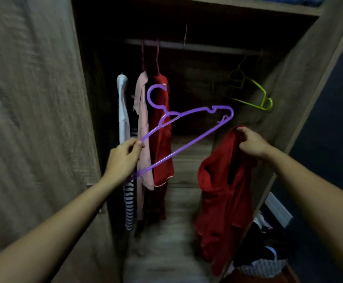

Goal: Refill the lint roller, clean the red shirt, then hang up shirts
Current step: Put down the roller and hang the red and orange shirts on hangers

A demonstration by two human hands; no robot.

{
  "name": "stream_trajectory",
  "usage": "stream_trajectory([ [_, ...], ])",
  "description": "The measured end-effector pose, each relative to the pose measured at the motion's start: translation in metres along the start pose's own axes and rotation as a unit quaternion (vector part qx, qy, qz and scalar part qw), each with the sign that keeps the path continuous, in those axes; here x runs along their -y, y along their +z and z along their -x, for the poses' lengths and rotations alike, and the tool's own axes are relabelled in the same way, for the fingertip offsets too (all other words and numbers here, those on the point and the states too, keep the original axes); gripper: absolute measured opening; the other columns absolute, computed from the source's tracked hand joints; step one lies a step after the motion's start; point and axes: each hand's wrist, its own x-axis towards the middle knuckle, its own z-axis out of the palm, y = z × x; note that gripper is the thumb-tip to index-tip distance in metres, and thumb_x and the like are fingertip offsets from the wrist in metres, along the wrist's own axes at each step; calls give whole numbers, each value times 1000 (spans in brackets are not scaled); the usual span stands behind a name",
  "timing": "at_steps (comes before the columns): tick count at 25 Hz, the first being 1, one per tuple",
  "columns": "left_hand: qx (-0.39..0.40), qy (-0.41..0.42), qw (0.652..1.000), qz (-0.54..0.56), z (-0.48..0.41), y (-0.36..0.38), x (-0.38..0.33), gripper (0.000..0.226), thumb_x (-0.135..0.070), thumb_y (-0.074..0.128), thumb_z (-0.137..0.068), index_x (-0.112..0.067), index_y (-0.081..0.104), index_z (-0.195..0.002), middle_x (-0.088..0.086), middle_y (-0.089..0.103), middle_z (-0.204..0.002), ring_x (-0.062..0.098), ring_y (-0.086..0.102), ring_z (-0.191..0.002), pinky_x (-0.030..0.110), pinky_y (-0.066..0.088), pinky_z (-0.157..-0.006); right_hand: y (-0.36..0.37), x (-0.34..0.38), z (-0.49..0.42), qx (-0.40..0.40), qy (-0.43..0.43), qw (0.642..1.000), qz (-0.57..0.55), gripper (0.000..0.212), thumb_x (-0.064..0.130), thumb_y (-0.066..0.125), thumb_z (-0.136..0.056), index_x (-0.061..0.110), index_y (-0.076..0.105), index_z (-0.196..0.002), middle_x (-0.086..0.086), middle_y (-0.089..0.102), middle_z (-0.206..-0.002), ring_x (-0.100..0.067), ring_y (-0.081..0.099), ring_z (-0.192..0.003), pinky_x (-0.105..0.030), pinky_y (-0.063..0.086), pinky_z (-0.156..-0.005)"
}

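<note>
I face an open wooden wardrobe. My left hand (123, 159) grips one end of a purple plastic hanger (187, 137), which points up and to the right, hook uppermost. My right hand (251, 142) pinches the top of a red shirt (221, 203) that dangles crumpled in front of the wardrobe's right side. The hanger's far tip is close to my right hand but apart from the shirt. On the rail (197, 46) hang another red garment (161, 127), a pink one (143, 127) and a white one (122, 107).
An empty green hanger (254, 92) hangs at the rail's right end. A striped garment (129, 207) hangs low on the left. The wardrobe door (33, 119) stands open at left. A basket of clothes (262, 264) sits on the floor at lower right.
</note>
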Motion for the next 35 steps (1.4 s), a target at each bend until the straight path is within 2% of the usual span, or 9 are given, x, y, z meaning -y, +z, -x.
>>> stream_trajectory([
  [4,-1,57,994,-90,20,-33,46,48,-54,37,-79,-22,69,-94,9,72,-81,26,67,-81,30,44,-68,-4,26,23,-35,3,991,-128,61,-15,38,-79,5,37,-137,-10,55,-117,10,57,-51,-4,40,-44],
  [9,-4,150,987,-61,37,-21,37,38,-53,37,-81,-27,61,-92,5,66,-64,23,62,-62,37,50,-60,16,100,74,32,-209,977,31,66,8,52,-74,15,39,-138,-9,46,-142,-21,45,-129,-27,34,-104],
  [13,-25,150,985,87,35,-20,31,27,-45,45,-84,-24,61,-87,8,60,-55,17,55,-52,42,49,-56,24,120,102,-128,-347,902,223,44,56,30,-84,32,50,-116,6,65,-113,-24,65,-98,-36,52,-69],
  [18,-183,197,962,-50,67,1,12,29,-34,51,-84,-29,54,-113,10,50,-120,23,45,-107,38,35,-90,31,131,98,-211,-319,902,201,39,56,31,-91,28,56,-101,3,70,-99,-29,67,-88,-36,50,-60],
  [20,-61,259,961,-74,108,33,14,32,-45,51,-82,-35,51,-112,7,38,-127,23,41,-114,39,35,-95,28,141,98,-223,-320,904,174,40,56,32,-90,28,57,-102,2,70,-100,-29,67,-90,-37,51,-63],
  [25,223,135,958,-122,124,60,53,45,-52,34,-73,-25,55,-102,6,48,-115,24,52,-105,38,45,-92,18,148,98,-231,-346,894,169,40,56,33,-90,28,59,-102,2,71,-96,-28,66,-90,-33,46,-61],
  [29,208,-1,977,-44,96,33,81,47,-50,48,-75,-11,68,-93,4,63,-99,20,60,-97,21,39,-85,18,123,97,-182,-342,912,133,42,59,31,-88,32,60,-104,6,71,-99,-22,66,-92,-32,47,-64],
  [31,175,-6,983,-47,90,23,96,23,-16,69,-76,-9,67,-97,5,62,-103,22,60,-102,16,36,-84,23,109,97,-168,-348,914,126,44,58,32,-88,32,61,-107,6,71,-102,-21,67,-94,-34,51,-66],
  [35,194,-23,980,-26,68,-17,106,49,10,61,-69,-26,66,-101,10,59,-106,28,59,-99,19,40,-78,29,60,101,-171,-388,890,169,50,53,31,-91,23,68,-105,-3,74,-97,-25,71,-82,-36,56,-56],
])
